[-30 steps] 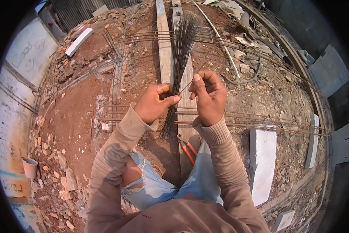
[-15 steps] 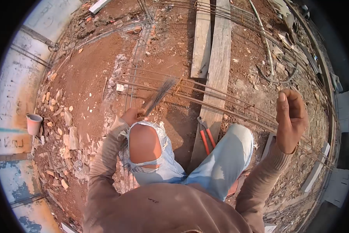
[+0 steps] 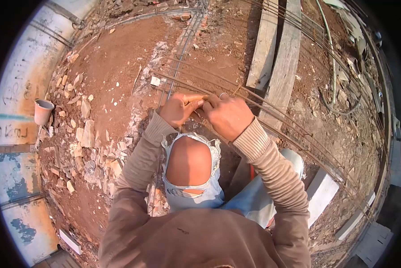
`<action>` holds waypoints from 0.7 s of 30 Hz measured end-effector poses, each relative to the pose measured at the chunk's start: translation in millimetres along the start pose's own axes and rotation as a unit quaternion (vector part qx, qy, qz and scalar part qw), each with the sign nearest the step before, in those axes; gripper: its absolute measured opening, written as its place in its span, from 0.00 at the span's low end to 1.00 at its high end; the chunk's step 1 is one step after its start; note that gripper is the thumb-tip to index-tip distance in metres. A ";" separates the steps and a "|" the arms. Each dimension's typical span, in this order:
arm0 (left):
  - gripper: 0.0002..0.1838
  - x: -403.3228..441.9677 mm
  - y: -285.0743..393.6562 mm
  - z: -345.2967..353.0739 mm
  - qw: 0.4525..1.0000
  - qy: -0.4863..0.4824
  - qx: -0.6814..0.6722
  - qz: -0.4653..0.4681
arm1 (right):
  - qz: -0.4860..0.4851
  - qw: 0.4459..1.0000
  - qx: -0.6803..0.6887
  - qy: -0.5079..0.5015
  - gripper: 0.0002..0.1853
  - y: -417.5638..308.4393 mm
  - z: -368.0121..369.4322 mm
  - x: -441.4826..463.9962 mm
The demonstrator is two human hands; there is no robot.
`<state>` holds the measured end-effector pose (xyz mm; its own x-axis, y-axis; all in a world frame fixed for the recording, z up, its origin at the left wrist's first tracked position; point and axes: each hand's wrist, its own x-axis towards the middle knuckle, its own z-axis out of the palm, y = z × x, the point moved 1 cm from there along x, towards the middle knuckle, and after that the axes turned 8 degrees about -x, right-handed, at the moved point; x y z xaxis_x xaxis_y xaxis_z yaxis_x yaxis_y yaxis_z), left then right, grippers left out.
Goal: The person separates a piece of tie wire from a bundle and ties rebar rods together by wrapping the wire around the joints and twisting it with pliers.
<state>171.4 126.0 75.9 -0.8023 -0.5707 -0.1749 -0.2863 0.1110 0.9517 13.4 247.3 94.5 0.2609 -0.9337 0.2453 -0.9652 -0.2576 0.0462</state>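
My left hand (image 3: 177, 110) and my right hand (image 3: 229, 117) meet above the bared knee, fingertips touching. Both are closed, the left around a bundle of thin tie wire that is now almost wholly hidden by the fingers. What the right fingers pinch is too small and covered to make out; a ring shows on that hand. Just beyond the hands run rusty steel bars (image 3: 277, 117), tied together as a long frame. Of the red-handled pincers, only a bit of handle (image 3: 252, 171) shows beside my right sleeve.
Two long wooden planks (image 3: 283, 67) lie on the reddish soil ahead. Broken bricks and stones (image 3: 86, 129) cover the left side, near a small bucket (image 3: 43, 111) by the painted wall (image 3: 19, 102). A pale block (image 3: 323, 192) lies right of my knee.
My right hand has come in from the far right to meet the left. The left hand has risen slightly, and the wire bundle has gone from sight behind the fingers. The view has shifted.
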 end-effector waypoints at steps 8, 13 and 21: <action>0.12 11.1 -23.0 -15.1 0.994 0.023 0.083 0.073 | 0.167 0.972 0.110 0.125 0.05 33.6 12.9 -17.2; 0.12 39.1 -32.0 4.7 0.969 0.074 -0.234 -0.017 | 0.275 0.917 0.201 0.205 0.04 6.8 40.2 1.6; 0.21 61.8 -44.6 21.1 0.844 0.112 -0.524 -0.022 | 0.342 0.835 0.266 0.339 0.14 -45.2 94.8 17.6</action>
<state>123.5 102.9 17.3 -0.6504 -0.7082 -0.2746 0.4023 -0.6278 0.6664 63.5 219.0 4.9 -0.5933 -0.5985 0.5384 -0.6909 0.0353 -0.7221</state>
